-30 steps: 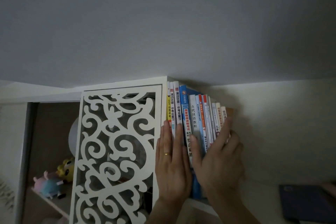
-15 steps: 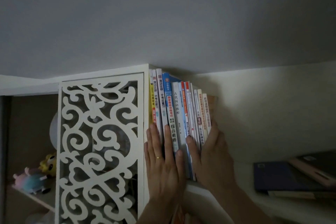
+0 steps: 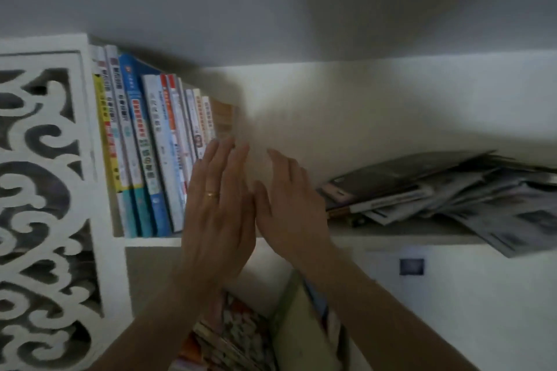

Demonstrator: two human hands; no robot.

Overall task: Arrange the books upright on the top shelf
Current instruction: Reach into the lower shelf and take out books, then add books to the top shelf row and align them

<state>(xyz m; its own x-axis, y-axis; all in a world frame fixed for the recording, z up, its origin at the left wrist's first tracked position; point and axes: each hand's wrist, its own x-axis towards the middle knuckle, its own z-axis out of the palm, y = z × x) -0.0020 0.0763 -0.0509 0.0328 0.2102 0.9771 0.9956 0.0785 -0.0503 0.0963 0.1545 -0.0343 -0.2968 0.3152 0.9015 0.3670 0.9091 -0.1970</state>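
A row of upright books (image 3: 150, 141) stands at the left end of the top shelf (image 3: 391, 239), packed against the white carved panel (image 3: 45, 190). My left hand (image 3: 218, 205), with a gold ring, has straight fingers and lies flat at the right end of that row. Just to its right, my right hand (image 3: 289, 205) hovers in front of the shelf with relaxed fingers and holds nothing. Farther right on the same shelf lies a messy flat pile of books and magazines (image 3: 437, 190).
The ceiling sits close above the shelf. Below the shelf, more books (image 3: 241, 340) lean at the bottom of the view, and a small dark square (image 3: 411, 266) marks the white wall.
The view has swung right, so the flat pile now shows. My left hand slid from the row's left part to its right end. My right hand came off the books.
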